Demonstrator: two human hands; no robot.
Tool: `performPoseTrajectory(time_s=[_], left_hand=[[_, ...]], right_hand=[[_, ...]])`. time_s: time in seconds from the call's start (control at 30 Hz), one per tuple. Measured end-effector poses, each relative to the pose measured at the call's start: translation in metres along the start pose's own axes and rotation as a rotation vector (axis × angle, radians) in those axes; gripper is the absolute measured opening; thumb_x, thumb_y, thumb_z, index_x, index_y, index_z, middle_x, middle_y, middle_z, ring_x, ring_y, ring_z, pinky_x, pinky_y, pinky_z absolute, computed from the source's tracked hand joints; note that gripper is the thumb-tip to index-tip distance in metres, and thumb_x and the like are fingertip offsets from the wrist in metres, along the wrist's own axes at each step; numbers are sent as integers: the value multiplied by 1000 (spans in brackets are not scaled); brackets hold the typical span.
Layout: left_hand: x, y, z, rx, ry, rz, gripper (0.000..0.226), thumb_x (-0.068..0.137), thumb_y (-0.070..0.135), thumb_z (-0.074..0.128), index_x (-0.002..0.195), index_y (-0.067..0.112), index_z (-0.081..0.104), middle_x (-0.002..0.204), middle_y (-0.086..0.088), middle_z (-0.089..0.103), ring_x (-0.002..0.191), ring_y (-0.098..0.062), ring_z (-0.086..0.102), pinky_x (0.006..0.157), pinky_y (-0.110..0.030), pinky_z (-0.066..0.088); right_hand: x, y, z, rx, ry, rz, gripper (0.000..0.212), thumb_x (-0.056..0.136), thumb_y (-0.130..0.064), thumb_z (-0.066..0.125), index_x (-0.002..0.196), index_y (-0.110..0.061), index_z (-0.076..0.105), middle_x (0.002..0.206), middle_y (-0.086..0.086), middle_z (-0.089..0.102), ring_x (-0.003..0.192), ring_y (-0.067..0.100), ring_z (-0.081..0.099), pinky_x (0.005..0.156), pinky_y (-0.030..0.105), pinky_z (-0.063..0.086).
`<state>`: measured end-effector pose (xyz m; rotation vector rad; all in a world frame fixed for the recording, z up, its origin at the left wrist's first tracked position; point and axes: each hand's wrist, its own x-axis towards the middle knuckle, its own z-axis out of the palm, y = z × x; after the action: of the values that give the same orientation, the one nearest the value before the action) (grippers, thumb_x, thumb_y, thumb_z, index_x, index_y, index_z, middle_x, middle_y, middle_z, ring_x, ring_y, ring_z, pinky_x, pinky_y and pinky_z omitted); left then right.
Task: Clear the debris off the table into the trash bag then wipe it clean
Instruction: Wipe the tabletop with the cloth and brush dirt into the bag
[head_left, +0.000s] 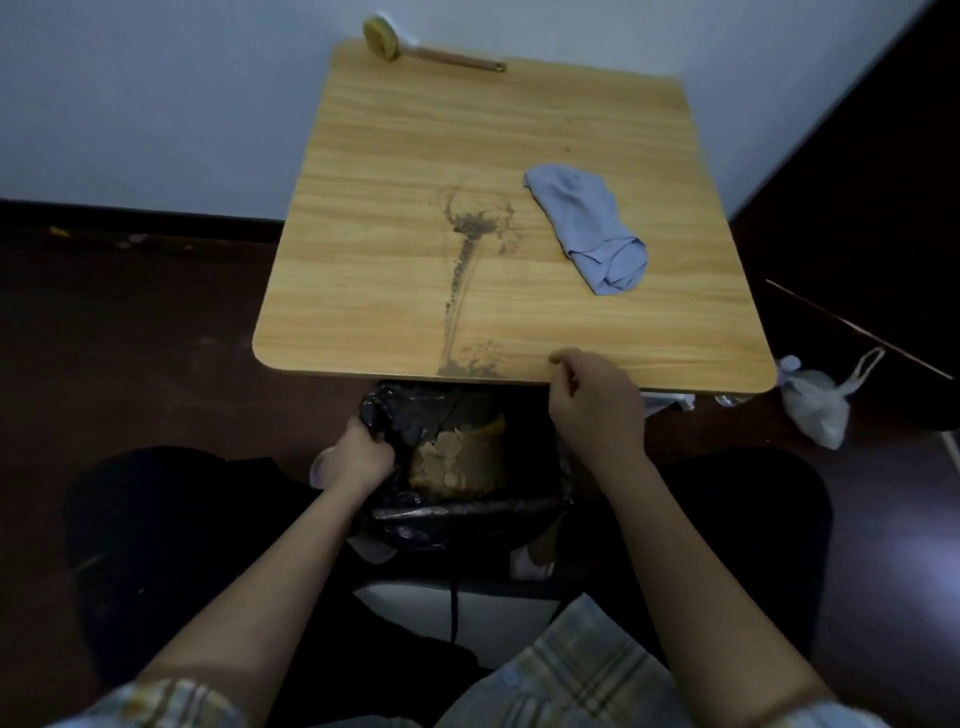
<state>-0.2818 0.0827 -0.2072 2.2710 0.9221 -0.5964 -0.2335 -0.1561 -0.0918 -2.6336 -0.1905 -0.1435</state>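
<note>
Debris (464, 270) streaked on table (363, 208), left hand (358, 452) gripping trash bag (415, 514)

I could read no text, label, brand or number anywhere in the head view; nothing on the table (519, 130) carried legible markings.

Plaid short sleeves (597, 670), dark trousers (171, 519)

A square wood-grain table (395, 156) is seen against a pale wall. A trail of brown debris (460, 275) is spread from its middle to the near edge, a crumpled pale-blue cloth (589, 228) is laid to the right, and a wooden-handled brush (415, 48) is placed at the far edge
</note>
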Motion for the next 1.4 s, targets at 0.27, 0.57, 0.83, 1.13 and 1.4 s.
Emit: performPoseTrajectory(time_s=[0.27,0.57,0.83,1.13,1.4], left_hand=[[-5,-1,8,-28,39,-34,40,90,26,49,126,12,43,120,-17,60,113,-39,54,79,-34,36],[0,-2,16,-28,41,-52,37,92,27,50,127,16,43,118,-13,60,110,-39,55,78,-34,38],[0,-9,17,-74,68,-64,21,91,24,52,112,19,48,111,-12,62,104,-37,59,72,-29,35],[2,-15,11,-106,65,-54,14,92,25,51,104,25,44,109,-10,62,102,-36,59,71,-30,36],[6,-16,15,-120,6,-89,46,93,27,49,135,15,38,122,-16,60,116,-40,53,83,-35,41]], right_hand=[[115,17,8,11,128,-3,34,94,-10,42,120,-5,63,118,15,58,115,32,46,92,36,36],[214,38,29,-239,-86,88,58,99,-32,39,150,-11,23,154,15,24,139,34,22,108,48,23],[257,30,47,-267,-131,106,42,102,-32,38,141,-17,37,144,15,35,130,38,29,98,49,31],[258,-16,68,-266,-272,-205,42,99,-7,38,140,-17,42,134,18,34,121,38,32,80,46,38],[250,-22,56,-57,-239,-386,43,98,-13,37,139,-18,47,126,18,43,115,37,43,85,41,40]])
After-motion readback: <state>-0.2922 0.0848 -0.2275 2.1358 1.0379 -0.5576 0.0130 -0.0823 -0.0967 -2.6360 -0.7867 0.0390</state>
